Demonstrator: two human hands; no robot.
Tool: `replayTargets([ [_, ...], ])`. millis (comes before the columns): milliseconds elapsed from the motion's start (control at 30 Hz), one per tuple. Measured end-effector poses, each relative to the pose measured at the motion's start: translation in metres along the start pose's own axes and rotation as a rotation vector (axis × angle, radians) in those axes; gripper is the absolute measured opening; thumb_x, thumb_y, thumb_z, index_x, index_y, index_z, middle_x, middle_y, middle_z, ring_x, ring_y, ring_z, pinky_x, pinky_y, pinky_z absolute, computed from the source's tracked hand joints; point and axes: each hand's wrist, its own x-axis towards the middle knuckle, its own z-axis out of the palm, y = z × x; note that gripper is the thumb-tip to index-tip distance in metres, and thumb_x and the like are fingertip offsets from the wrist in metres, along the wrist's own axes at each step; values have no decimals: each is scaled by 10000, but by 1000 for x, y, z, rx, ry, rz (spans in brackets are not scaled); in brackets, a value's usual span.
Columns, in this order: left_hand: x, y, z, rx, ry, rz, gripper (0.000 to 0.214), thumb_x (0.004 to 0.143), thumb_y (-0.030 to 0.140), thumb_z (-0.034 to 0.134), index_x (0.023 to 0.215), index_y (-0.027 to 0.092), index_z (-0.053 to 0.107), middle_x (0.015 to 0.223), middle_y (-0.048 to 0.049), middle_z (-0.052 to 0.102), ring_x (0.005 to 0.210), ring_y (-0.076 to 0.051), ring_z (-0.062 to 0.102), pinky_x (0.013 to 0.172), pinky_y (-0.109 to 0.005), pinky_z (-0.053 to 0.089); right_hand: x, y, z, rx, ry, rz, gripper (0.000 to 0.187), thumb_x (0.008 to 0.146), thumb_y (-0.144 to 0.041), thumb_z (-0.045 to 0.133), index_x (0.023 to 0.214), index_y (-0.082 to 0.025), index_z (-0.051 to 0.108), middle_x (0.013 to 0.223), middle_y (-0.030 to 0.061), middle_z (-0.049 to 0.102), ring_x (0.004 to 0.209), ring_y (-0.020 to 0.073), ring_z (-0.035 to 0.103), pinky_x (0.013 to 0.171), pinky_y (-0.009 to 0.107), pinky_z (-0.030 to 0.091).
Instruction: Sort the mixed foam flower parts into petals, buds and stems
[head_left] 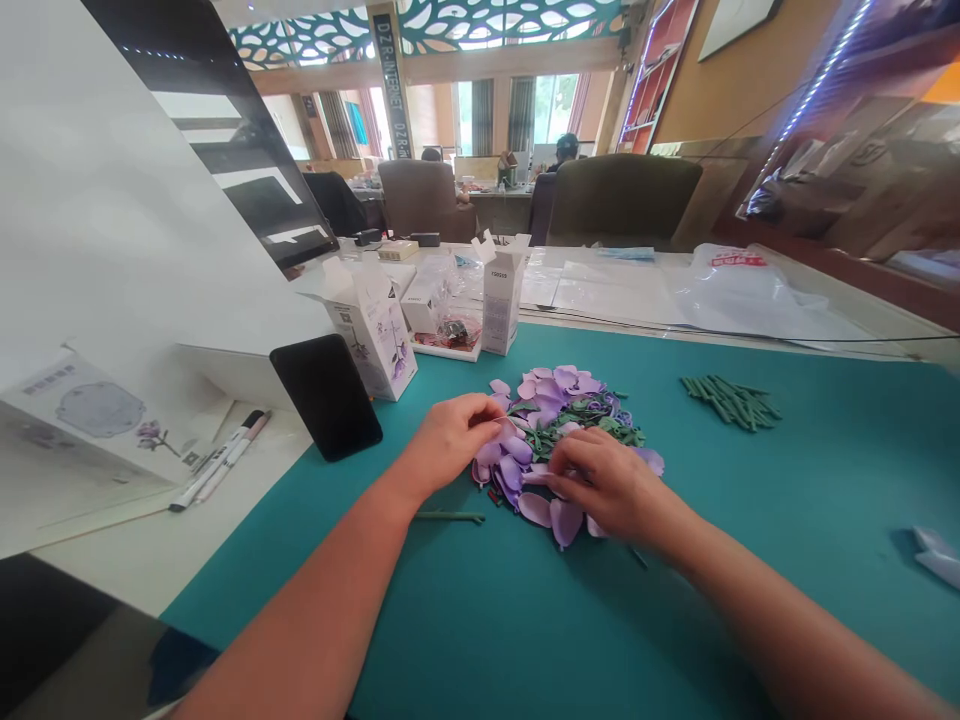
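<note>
A heap of purple petal pieces (pixel 556 386) mixed with small green leaf pieces (pixel 592 420) lies on a teal mat (pixel 750 520). My left hand (pixel 450 440) rests at the heap's left edge, fingertips pinched on a purple petal. My right hand (pixel 607 485) lies palm down on the heap's near side, fingers curled over petals; whether it grips one is hidden. A single green stem (pixel 450 517) lies on the mat just below my left wrist.
A pile of green stems (pixel 731 400) lies at the right. A black phone (pixel 328 395) leans at the mat's left edge. White boxes (pixel 375 330) and plastic bags (pixel 742 290) stand behind. Markers (pixel 217 460) and a leaflet (pixel 97 415) lie left. People sit far back.
</note>
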Motion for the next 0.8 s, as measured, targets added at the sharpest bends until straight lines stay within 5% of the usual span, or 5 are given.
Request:
replayTargets([
  [167,0,-8,-14,48,-16,-55,151,784,330,534,778,196,603,684,33,567,612,-121,474,550,-229,348,-8,-16,12,-178,-51,-181,179,858,-186,497,682,-183,526,683,22,584,686,153,478,643,288,306],
  [467,1,-11,-17,34,57,-95,151,788,341,544,756,194,543,686,30,581,593,-117,479,525,-229,351,-11,-17,31,-369,-46,-206,111,801,-139,551,699,-182,549,737,33,628,688,162,473,617,311,251],
  [733,-3,7,9,-604,-36,-206,346,845,321,530,1164,198,475,776,-8,608,528,-89,570,453,-184,425,-7,-17,7,-76,83,-124,109,819,-167,498,718,-201,519,776,31,619,699,147,533,638,273,382],
  [800,-6,15,21,-731,-47,-278,322,835,303,545,1138,196,518,784,-4,568,484,-64,545,403,-158,403,-7,-17,-6,31,156,-82,96,828,-189,500,734,-211,503,856,40,632,777,154,574,660,265,429],
])
